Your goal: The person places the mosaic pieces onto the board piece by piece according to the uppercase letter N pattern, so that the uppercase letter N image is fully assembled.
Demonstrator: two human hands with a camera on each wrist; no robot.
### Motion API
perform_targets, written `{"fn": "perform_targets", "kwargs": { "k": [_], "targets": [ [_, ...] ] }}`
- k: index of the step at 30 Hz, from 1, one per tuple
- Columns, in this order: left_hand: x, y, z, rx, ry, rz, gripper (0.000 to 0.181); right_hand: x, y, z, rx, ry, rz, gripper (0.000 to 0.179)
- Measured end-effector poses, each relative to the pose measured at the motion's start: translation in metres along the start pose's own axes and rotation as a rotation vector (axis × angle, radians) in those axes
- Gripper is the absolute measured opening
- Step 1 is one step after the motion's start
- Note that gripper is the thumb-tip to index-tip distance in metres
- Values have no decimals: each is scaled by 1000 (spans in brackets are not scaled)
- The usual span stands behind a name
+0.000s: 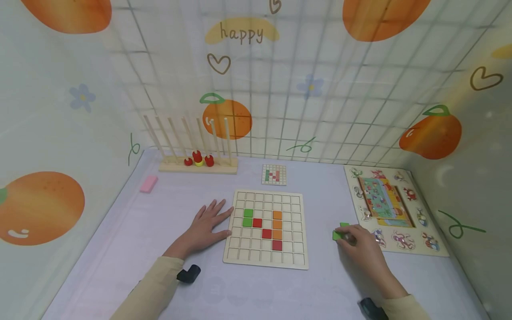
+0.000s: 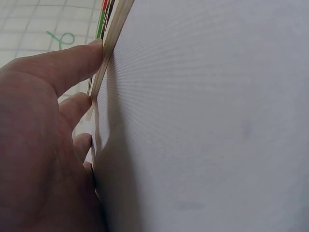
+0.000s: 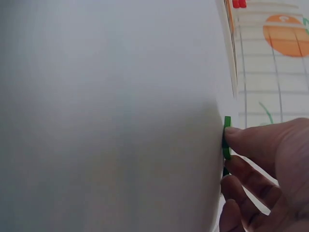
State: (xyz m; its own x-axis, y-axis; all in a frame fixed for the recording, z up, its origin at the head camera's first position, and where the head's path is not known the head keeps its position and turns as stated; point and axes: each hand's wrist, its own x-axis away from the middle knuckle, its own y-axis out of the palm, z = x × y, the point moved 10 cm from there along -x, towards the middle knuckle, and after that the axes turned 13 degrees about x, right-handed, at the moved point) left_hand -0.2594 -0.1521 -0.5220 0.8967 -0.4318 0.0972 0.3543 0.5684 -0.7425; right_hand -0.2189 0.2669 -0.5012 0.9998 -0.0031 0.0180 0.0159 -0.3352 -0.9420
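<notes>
My left hand (image 1: 202, 229) lies with its fingers spread at the left edge of a wooden grid board (image 1: 296, 260), thumb and forefinger touching that edge. Green tiles (image 1: 248, 218), red tiles (image 1: 266, 234) and orange tiles (image 1: 277, 224) sit in some of the board's squares. To the right of the board, my right hand (image 1: 362, 249) pinches a green tile (image 3: 226, 137) between thumb and forefinger, low at the tabletop. Another green tile (image 1: 344, 225) shows just behind it, partly covered by the fingers.
A small pattern card (image 1: 274, 174) lies behind the board. At the back left stands a pegged wooden rack (image 1: 224, 170) with red and yellow beads; a pink block (image 1: 149, 184) lies nearby. An animal picture puzzle board (image 1: 430, 229) lies at the right. Printed curtains enclose the table.
</notes>
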Motion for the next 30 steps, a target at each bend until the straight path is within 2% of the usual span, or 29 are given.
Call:
{"fn": "perform_targets", "kwargs": {
  "k": [6,11,19,30],
  "targets": [
    [0,0,-1,4,-1,2,74,-13,9,-27,-16,-40,-20,26],
    [-1,0,-1,2,1,0,74,-20,15,-40,-34,-53,-30,27],
    [0,-2,2,1,0,-4,74,-24,20,-42,-16,-37,-32,29],
    [1,-2,3,1,0,-3,74,-20,19,-41,-69,-29,-80,17]
  ]
}}
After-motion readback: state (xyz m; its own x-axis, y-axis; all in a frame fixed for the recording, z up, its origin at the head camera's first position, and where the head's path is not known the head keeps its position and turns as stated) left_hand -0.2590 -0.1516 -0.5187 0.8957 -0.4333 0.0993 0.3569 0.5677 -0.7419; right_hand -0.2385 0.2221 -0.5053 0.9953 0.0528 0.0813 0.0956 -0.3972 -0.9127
